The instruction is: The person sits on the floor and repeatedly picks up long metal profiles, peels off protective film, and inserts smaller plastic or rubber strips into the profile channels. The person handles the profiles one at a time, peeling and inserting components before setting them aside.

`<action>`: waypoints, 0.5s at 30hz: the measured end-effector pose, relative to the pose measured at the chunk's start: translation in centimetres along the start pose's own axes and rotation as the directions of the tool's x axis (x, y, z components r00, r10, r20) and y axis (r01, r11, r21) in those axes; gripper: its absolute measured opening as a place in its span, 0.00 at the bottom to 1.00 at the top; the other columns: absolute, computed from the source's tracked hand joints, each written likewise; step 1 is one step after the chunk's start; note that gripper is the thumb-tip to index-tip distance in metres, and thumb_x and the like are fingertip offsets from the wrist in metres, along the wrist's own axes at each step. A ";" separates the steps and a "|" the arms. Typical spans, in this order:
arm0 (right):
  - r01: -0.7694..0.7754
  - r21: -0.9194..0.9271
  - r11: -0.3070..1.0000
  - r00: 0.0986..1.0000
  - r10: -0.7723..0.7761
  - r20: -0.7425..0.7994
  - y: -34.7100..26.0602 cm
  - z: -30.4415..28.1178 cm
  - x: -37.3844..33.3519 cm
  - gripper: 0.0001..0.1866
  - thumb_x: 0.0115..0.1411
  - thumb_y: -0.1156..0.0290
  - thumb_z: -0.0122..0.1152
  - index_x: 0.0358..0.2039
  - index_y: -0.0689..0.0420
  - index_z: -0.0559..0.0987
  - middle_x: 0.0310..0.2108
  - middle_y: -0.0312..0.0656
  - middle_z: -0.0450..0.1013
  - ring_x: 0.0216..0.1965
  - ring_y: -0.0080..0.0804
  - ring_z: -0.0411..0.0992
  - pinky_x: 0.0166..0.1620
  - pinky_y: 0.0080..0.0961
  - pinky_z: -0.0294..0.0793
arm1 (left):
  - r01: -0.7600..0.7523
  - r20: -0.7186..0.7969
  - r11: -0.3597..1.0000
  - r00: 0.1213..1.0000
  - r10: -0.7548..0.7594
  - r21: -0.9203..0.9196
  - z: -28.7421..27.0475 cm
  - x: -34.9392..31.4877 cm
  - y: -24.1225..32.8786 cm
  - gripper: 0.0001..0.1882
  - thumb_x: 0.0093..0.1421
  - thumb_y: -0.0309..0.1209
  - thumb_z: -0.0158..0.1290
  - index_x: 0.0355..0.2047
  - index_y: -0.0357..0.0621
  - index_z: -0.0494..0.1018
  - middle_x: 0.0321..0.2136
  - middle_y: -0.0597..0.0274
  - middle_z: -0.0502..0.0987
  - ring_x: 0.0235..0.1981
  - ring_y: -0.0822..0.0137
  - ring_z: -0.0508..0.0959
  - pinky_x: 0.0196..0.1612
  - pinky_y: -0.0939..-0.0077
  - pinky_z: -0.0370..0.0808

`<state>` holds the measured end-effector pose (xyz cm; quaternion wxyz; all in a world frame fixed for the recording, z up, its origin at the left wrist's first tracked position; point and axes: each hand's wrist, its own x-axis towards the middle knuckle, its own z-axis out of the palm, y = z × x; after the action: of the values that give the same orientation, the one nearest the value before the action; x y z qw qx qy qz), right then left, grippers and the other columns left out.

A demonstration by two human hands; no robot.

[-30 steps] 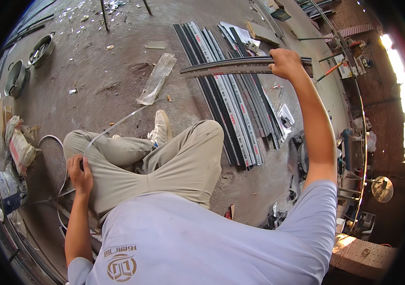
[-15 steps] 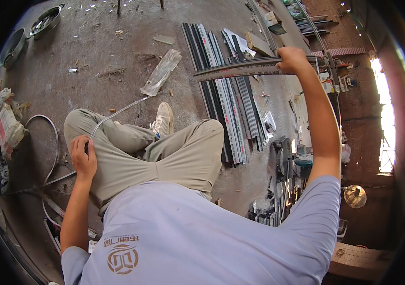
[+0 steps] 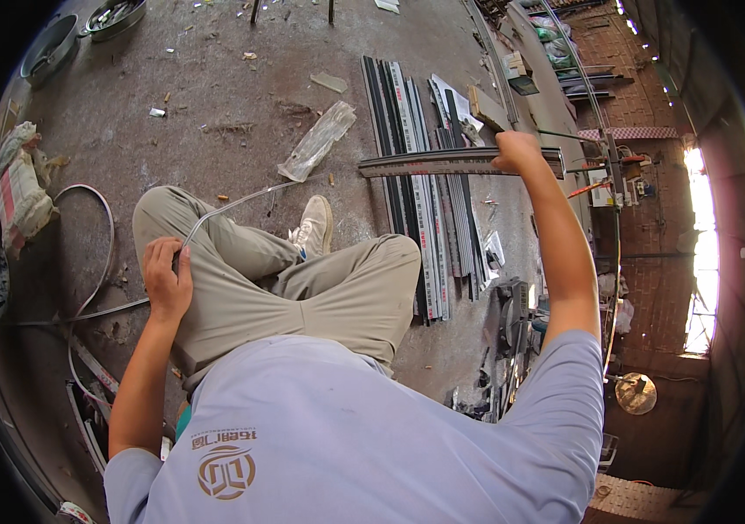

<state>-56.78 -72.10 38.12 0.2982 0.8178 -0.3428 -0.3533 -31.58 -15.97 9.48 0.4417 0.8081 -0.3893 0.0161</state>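
Observation:
My right hand (image 3: 517,152) is closed round one end of a long dark profile bar (image 3: 425,163). The bar reaches leftward across a row of dark and light profile bars (image 3: 420,223) lying on the floor. Near my bent left knee, my left hand (image 3: 168,278) is closed on a thin pale flexible strip (image 3: 233,206). From the fingers, one end of the strip runs up over the knee toward a crumpled clear plastic sleeve (image 3: 320,141). More of the strip appears to loop on the floor at the left.
A wrapped bundle (image 3: 21,194) stands at the left. Two dark basins (image 3: 51,51) sit at the far left. Paper sheets (image 3: 455,103) lie beside the bars. At the right are a power tool (image 3: 514,306) and a long rail (image 3: 599,105). Scraps dot the floor.
My right hand has come lower and slightly left, with the bar now more level. My left hand keeps its grip on the strip. The whole view has shifted a little.

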 end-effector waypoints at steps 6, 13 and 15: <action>-0.081 0.223 0.971 0.988 0.107 -0.109 3.9 5.8 -0.1 0.25 0.55 0.54 0.71 0.47 0.57 0.79 0.48 0.52 0.81 0.51 0.53 0.79 0.53 0.46 0.79 | 0.006 0.016 1.000 1.000 -0.006 0.021 0.4 -0.1 0.1 0.05 0.65 0.26 0.57 0.36 0.38 0.74 0.39 0.52 0.79 0.46 0.48 0.76 0.52 0.57 0.71; -0.102 0.597 0.796 0.989 0.016 0.148 -1.0 19.5 -0.5 0.31 0.58 0.61 0.64 0.59 0.64 0.70 0.56 0.65 0.74 0.58 0.61 0.74 0.60 0.50 0.74 | -0.020 0.014 0.998 1.000 0.019 0.063 0.2 0.3 1.6 0.05 0.62 0.26 0.58 0.34 0.38 0.73 0.36 0.49 0.78 0.43 0.46 0.76 0.50 0.55 0.71; -0.157 0.688 0.708 0.969 -0.023 0.245 -5.9 22.5 -1.6 0.43 0.61 0.61 0.62 0.73 0.65 0.59 0.63 0.66 0.69 0.63 0.59 0.71 0.65 0.47 0.72 | 0.056 0.047 0.988 0.997 -0.064 0.146 -0.4 0.2 2.5 0.05 0.61 0.27 0.58 0.34 0.40 0.74 0.36 0.48 0.77 0.42 0.44 0.76 0.50 0.54 0.71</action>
<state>-73.10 -72.95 21.57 -0.0651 0.8085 -0.5139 -0.2793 -32.94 -16.57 11.57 0.3724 0.8494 -0.3739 0.0102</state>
